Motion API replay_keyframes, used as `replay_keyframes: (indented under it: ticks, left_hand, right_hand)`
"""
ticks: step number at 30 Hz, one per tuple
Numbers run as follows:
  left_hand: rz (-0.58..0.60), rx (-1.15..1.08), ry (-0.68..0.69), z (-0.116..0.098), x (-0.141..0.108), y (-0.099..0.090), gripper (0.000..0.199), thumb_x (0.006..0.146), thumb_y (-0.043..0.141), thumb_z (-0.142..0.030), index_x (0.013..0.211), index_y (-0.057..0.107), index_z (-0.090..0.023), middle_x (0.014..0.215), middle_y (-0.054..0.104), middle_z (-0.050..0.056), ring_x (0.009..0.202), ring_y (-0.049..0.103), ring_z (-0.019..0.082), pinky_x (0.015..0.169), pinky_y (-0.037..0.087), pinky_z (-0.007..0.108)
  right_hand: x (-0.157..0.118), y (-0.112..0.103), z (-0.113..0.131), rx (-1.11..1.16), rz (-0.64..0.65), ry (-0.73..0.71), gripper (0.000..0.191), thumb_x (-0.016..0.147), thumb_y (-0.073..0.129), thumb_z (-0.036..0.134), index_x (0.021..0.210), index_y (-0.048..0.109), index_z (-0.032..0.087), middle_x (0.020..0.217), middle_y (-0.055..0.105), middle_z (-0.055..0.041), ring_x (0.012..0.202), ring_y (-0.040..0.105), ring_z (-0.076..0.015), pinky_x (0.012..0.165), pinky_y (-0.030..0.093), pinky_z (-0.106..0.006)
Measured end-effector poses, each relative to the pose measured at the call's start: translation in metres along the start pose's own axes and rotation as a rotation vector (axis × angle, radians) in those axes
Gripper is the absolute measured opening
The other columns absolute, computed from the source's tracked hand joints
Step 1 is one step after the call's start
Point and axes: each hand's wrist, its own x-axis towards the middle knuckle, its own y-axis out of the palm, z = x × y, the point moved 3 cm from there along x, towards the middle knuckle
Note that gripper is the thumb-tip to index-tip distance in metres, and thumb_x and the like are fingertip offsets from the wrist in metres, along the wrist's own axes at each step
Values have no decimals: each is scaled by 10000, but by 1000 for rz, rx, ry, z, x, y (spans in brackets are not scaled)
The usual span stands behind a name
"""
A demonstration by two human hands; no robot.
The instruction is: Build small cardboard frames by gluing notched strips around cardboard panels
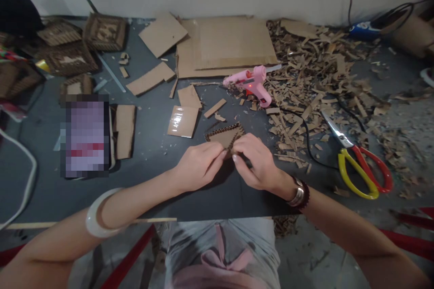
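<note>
Near the front of the table, both hands pinch a small cardboard piece (222, 136) edged with upright corrugated strips. My left hand (202, 162) is closed on its near edge. My right hand (255, 161) grips the near right corner, with the fingertips of both hands almost touching; what lies right under them is hidden. Just beyond lie a square of cardboard with shiny tape (183, 121) and a thin cardboard strip (215, 108). A pink glue gun (249, 82) with a lit red light rests farther back, a glue stick poking out of its rear.
Scissors (349, 144) with red and yellow handles lie at right, beside a heap of cardboard scraps (312, 67). Large cardboard sheets (233, 43) lie at the back. On the left are a phone (87, 137) and several corrugated cardboard boxes (105, 31). A black cord (307, 133) crosses the scraps.
</note>
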Motion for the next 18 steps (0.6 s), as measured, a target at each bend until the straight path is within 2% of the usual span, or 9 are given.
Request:
replay_keyframes:
  ticks: [3,8,18]
  left_hand:
    - [4,-2,16,0,0,1,292,935,299,-191,662,403,-185,574,479,-12,518,452,114,508,380,214]
    - [-19,-47,38,-1,0,0,293,924,333,-178,640,404,-183,558,454,-20,514,435,107,506,371,205]
    - [-87,-129,11,-2,1,-7,322,909,360,-167,588,382,-181,518,414,-37,473,393,84,461,322,199]
  right_hand:
    - [-1,1,0,-36,-21,4,91,850,460,140,778,456,196,685,544,-30,655,463,-145,600,438,-287]
    - [-2,3,0,-21,-48,1,137,847,441,65,796,461,191,694,567,-37,658,470,-139,612,449,-282]
    - [-1,0,-3,11,-107,33,141,831,445,55,790,457,190,710,588,-47,672,513,-139,626,479,-288]
